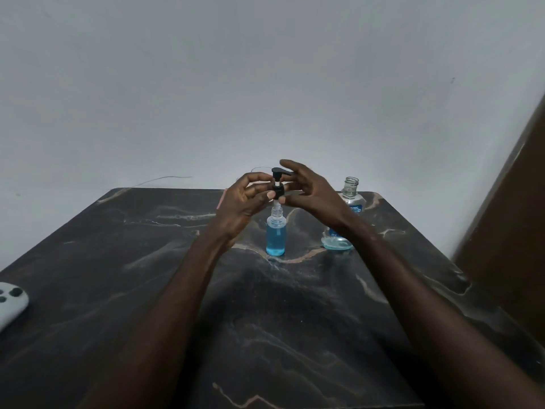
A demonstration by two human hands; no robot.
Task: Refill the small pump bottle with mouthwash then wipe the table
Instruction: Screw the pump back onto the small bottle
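A small clear pump bottle (275,239) stands upright on the dark marble table (147,261), filled with blue mouthwash nearly to its neck. Above its open neck hangs the black pump head (277,180), its tube reaching down into the bottle. My left hand (244,202) pinches the pump's collar from the left. My right hand (309,190) grips the collar and nozzle from the right, fingers spread. To the right stands the larger clear mouthwash bottle (339,240), uncapped, with only a little blue liquid at its bottom; my right wrist covers part of it.
A white remote control (10,304) lies at the table's left edge. A pale wall rises right behind the table, with a thin wire (165,179) along it. A brown wooden panel (507,231) stands at the right. Something pink shows behind my left hand.
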